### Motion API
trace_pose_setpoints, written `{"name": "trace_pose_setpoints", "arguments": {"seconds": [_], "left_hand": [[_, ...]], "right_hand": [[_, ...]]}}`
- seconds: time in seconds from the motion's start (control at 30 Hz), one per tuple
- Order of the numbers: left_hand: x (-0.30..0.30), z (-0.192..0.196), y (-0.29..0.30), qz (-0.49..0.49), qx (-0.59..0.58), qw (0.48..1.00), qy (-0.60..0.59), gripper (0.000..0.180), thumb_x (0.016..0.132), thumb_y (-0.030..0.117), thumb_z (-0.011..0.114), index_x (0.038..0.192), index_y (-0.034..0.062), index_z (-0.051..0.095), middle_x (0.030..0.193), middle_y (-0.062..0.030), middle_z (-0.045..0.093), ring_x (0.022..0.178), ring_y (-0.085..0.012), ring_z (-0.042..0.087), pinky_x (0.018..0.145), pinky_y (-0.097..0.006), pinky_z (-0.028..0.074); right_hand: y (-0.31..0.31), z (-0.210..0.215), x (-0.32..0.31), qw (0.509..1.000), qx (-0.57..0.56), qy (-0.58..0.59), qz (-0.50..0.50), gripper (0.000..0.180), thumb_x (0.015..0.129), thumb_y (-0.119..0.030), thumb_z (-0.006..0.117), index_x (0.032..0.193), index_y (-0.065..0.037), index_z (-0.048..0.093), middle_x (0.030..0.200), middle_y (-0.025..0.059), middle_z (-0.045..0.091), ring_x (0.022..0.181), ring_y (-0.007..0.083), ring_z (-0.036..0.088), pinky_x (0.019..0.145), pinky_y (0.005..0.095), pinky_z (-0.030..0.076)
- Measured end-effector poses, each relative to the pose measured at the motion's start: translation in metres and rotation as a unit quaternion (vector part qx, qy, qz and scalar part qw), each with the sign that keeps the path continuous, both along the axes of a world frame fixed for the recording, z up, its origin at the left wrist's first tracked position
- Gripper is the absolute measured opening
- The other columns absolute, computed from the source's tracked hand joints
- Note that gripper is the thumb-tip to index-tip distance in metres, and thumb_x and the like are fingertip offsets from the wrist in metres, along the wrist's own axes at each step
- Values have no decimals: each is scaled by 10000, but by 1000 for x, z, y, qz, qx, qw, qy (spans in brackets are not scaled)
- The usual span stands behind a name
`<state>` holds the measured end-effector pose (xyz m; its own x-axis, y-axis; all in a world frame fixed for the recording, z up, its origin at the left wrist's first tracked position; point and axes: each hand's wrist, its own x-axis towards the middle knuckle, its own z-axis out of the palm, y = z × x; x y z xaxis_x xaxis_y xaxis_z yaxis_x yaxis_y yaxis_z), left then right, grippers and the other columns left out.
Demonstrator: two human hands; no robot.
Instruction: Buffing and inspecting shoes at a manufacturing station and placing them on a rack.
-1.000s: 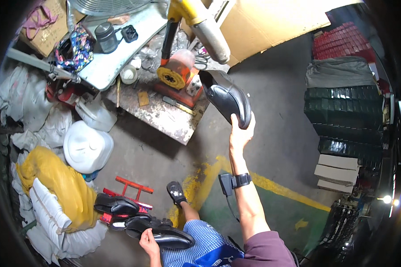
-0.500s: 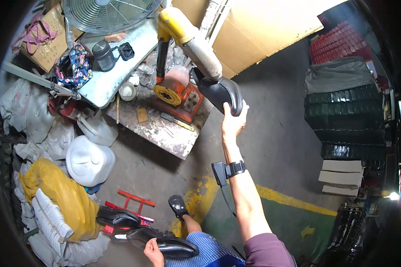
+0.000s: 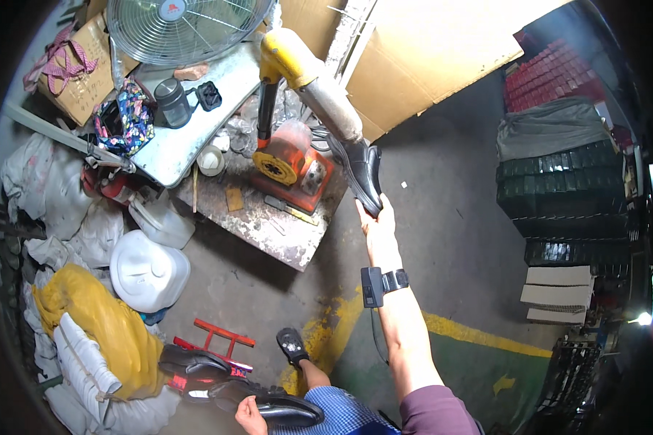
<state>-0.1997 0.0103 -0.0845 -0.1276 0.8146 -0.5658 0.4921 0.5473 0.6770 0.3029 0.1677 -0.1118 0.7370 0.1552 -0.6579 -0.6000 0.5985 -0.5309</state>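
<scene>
My right hand (image 3: 379,226) is stretched forward, gripping a black leather shoe (image 3: 360,172) by its toe end. The shoe's other end is pressed against the grey nozzle of a yellow and orange machine (image 3: 294,158) on a grimy workbench (image 3: 260,226). A black band (image 3: 382,283) sits on that wrist. At the bottom edge my left hand (image 3: 251,417) holds a second black shoe (image 3: 274,403) lying across my lap. Another black shoe (image 3: 193,359) rests on a red rack (image 3: 213,338) beside it.
A round fan (image 3: 187,26), a dark jar (image 3: 171,101) and a patterned bag (image 3: 126,117) stand on a pale table at the back. White and yellow sacks (image 3: 100,335) and white jugs (image 3: 148,270) crowd the left. Black crates (image 3: 567,194) and cardboard (image 3: 428,52) stand right.
My right hand has carried the black shoe forward and left until it meets the machine's nozzle. The view has tilted upward. My left hand has stayed on the second shoe.
</scene>
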Motion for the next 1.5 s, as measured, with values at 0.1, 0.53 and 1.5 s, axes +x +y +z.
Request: {"name": "trace_pose_setpoints", "arguments": {"seconds": [0.1, 0.53, 1.5], "left_hand": [[4, 4, 7, 1, -30, 999, 10, 181, 843, 109, 540, 886, -51, 612, 853, -92, 637, 780, -142, 578, 735, -264, 452], [-15, -24, -8, 7, 30, 998, -58, 186, 857, 92, 517, 890, -81, 577, 823, -86, 610, 781, -133, 569, 731, -252, 451], [10, 5, 48, 21, 7, 1000, -8, 312, 885, 270, 497, 725, 8, 552, 611, -9, 551, 568, -39, 422, 536, -214, 367]], "right_hand": [[12, 3, 4, 999, 36, 19, -15, 294, 814, -129, 554, 1027, 57, 473, 1046, 205, 528, 938, 351, 537, 787, 501, 491], [-37, 17, -65, 998, -44, -8, 42, 324, 819, -135, 546, 1062, 59, 456, 1084, 198, 508, 962, 335, 527, 781, 471, 499], [-203, 52, -311, 629, -200, -59, 749, 559, 655, -240, 760, 1049, 59, 501, 914, 117, 596, 865, 165, 560, 793, 273, 438]]}}
